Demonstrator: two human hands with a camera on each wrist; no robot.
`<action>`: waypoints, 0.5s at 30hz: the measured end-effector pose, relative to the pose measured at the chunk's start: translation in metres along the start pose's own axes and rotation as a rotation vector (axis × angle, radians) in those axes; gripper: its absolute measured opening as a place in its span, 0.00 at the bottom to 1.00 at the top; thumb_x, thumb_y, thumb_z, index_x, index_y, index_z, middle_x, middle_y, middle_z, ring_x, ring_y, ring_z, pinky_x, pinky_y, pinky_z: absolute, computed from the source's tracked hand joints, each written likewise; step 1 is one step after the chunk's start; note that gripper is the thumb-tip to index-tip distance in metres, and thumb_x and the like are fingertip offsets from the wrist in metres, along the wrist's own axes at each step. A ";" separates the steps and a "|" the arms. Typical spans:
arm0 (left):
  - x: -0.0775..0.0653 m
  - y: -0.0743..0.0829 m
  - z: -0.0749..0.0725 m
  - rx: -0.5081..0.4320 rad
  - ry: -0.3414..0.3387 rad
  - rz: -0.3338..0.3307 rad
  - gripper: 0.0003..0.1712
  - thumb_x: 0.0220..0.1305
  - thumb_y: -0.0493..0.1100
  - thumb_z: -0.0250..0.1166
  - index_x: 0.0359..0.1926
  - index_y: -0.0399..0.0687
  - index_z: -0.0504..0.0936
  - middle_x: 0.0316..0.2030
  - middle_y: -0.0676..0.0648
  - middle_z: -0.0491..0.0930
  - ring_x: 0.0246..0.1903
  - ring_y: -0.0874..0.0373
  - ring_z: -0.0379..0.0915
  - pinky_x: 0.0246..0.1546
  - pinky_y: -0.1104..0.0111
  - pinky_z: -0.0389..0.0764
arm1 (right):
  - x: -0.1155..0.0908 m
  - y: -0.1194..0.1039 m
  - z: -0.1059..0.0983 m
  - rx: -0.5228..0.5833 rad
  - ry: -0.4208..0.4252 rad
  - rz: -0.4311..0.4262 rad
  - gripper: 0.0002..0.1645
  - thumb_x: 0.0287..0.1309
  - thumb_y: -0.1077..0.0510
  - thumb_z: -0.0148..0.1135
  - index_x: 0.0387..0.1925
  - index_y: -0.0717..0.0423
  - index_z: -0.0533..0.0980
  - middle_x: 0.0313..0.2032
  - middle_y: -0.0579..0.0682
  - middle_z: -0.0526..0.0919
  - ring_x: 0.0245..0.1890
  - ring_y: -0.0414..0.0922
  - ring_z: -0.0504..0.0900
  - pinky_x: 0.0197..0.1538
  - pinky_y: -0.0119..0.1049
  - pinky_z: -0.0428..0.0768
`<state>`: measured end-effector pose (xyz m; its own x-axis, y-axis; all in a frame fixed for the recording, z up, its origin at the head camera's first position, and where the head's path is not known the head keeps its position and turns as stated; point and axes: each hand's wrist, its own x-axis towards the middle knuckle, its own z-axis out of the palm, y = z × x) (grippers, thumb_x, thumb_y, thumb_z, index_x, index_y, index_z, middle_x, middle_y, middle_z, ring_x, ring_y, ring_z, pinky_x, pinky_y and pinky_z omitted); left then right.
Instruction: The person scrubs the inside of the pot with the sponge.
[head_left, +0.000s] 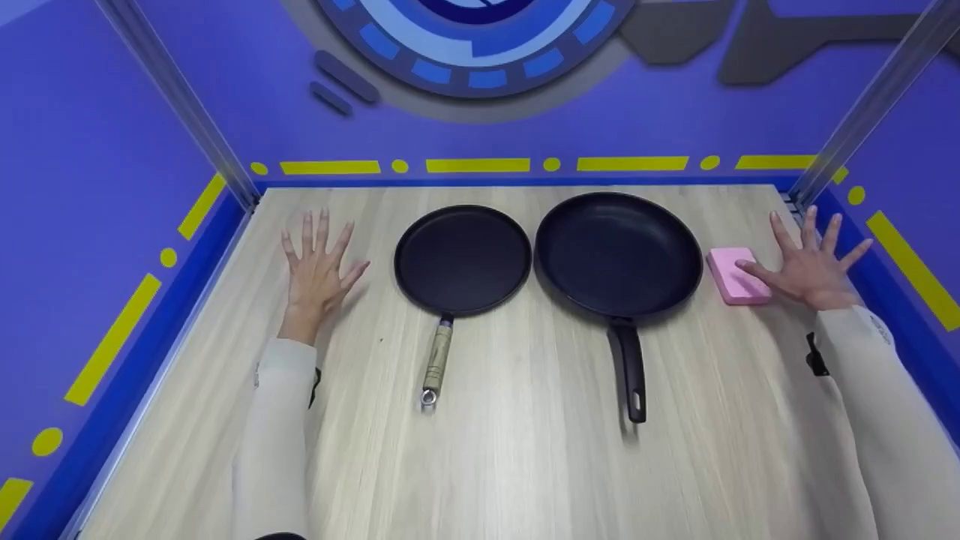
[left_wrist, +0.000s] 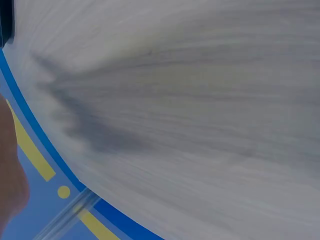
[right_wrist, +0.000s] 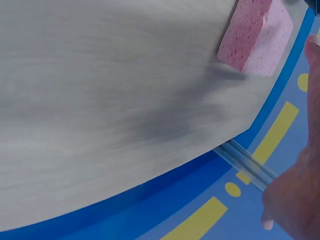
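My left hand (head_left: 316,274) is spread with straight fingers over the left part of the table, to the left of a flat round black pan (head_left: 463,259) with a patterned, wood-like handle. Only a sliver of that left hand (left_wrist: 11,170) shows in the left wrist view. Beside the flat pan lies a larger, deeper black frying pan (head_left: 619,255), its black handle pointing toward me. Fingers splayed, my right hand (head_left: 814,270) hovers at the far right and holds nothing. Its thumb overlaps a pink sponge (head_left: 739,281) in the head view; the right wrist view shows the sponge (right_wrist: 255,37) apart from the hand.
Both pans and the sponge lie on a pale wood-grain table (head_left: 525,450). Blue panels with yellow dashes (head_left: 478,165) enclose its back and sides. Metal posts (head_left: 187,105) stand at the back corners.
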<state>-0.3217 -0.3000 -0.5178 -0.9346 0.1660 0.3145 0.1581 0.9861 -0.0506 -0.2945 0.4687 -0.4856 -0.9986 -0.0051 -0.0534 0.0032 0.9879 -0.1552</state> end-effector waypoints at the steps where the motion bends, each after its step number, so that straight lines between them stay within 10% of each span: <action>1: 0.000 0.002 0.001 -0.010 0.004 0.003 0.44 0.72 0.71 0.52 0.81 0.64 0.52 0.83 0.42 0.34 0.82 0.39 0.28 0.76 0.30 0.33 | 0.001 -0.001 0.001 0.009 -0.003 0.000 0.63 0.64 0.20 0.45 0.80 0.43 0.26 0.73 0.70 0.12 0.70 0.77 0.10 0.56 0.85 0.11; 15: -0.007 0.030 0.005 -0.285 -0.119 0.015 0.46 0.74 0.64 0.54 0.82 0.55 0.48 0.82 0.37 0.33 0.81 0.36 0.24 0.76 0.32 0.25 | 0.012 -0.021 0.018 0.198 -0.092 -0.099 0.66 0.67 0.31 0.53 0.79 0.57 0.23 0.74 0.80 0.25 0.73 0.81 0.27 0.68 0.85 0.34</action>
<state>-0.3118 -0.2717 -0.5261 -0.9598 0.1958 0.2013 0.2389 0.9461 0.2187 -0.3051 0.4449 -0.5005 -0.9855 -0.1235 -0.1164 -0.0750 0.9320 -0.3545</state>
